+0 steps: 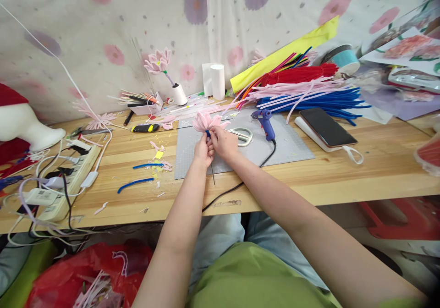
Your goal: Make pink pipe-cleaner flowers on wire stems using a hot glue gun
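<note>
A pink pipe-cleaner flower is held upright over the grey cutting mat. My left hand is closed around its thin stem, and the dark wire end pokes out below the fingers. At the flower's base, a bit of blue pipe cleaner shows. My right hand pinches at that base from the right; its fingertips touch the blue wrap, though exactly what they grip is partly hidden. Scissors lie beside my right hand, with a blue glue gun farther right.
Pipe-cleaner bundles are piled at the back right, behind a phone. A finished flower stands at the back. Left are a utility knife, blue offcuts and a power strip with tangled cables. The glue gun's cord crosses the table's front.
</note>
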`<state>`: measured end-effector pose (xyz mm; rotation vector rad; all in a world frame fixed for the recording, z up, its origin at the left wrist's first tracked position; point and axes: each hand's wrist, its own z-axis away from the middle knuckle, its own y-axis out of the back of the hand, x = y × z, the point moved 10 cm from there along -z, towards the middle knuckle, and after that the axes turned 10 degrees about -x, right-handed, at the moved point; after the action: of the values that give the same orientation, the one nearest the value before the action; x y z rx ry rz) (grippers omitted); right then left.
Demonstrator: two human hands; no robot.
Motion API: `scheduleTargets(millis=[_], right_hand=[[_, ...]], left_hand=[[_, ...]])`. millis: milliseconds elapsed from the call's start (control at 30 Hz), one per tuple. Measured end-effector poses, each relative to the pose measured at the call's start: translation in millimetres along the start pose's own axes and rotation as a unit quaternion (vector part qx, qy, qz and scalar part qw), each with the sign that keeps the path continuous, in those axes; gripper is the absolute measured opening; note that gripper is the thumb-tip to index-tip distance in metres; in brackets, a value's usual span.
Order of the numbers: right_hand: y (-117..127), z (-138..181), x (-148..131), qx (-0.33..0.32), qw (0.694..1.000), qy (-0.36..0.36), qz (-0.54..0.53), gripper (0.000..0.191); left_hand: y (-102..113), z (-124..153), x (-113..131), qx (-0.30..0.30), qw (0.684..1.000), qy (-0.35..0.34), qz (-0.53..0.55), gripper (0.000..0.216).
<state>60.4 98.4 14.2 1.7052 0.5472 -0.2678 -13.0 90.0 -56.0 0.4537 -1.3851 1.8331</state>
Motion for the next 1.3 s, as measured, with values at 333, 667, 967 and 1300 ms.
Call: scheduleTargets(millis=[333, 667, 967, 1300], right_hand=[[-1.2, 0.3, 3.5, -0.017, 1.000, -0.012, 0.005, 0.033], [-1.7, 0.5, 2.9, -0.006, 1.000, -0.011, -0.004, 0.033], [-0.9, -0.1, -0.5, -0.016, 1.000, -0.007, 0.013, 0.034], [7.6, 6.5, 21.3, 0.074, 0.977, 0.013, -0.200, 0.028]], left_hand=[[-0.2, -0.8, -2.3, -0.008, 1.000, 0.014, -0.019, 0.040], [-5.9, -2.0, -6.1, -0.030, 0.997, 0.030, 0.066, 0.040], [-7.2, 0.3, -9.3, -0.039, 0.996, 0.050, 0.058, 0.042], [-9.8, -0.9, 9.3, -0.128, 0.980, 0.006, 0.155, 0.039]])
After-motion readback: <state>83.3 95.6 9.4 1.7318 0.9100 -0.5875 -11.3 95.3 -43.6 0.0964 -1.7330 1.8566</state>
